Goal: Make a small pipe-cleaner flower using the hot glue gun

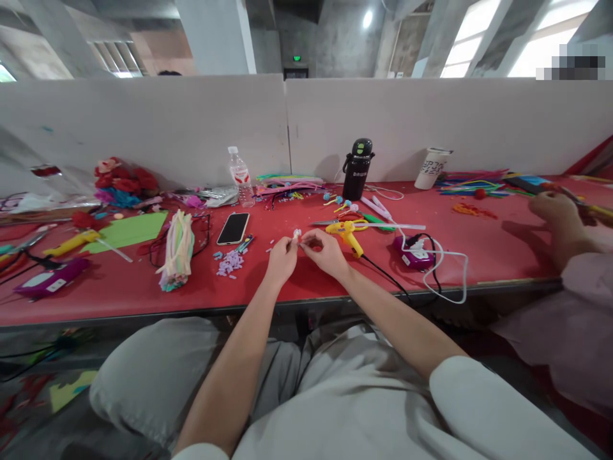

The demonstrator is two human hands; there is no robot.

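My left hand (282,255) is closed in a pinch on a small white piece (297,234), too small to name further. Close beside it, my right hand (326,252) has thumb and forefinger pinched together near the same piece; what lies between those fingertips is hidden. Both hands are just above the red tabletop (306,284). Left of them lies a heap of small lilac pieces (230,262). To the right is a yellow glue gun (352,239) with a clear glue stick in its back, beside orange-handled scissors (350,217).
A phone (233,229) and a bundle of pale pipe cleaners (177,252) lie to the left. A black bottle (357,171), a water bottle (241,176) and a cup (431,169) stand by the partition. A purple power strip (412,254) trails cables. Another person's hand (555,214) is at far right.
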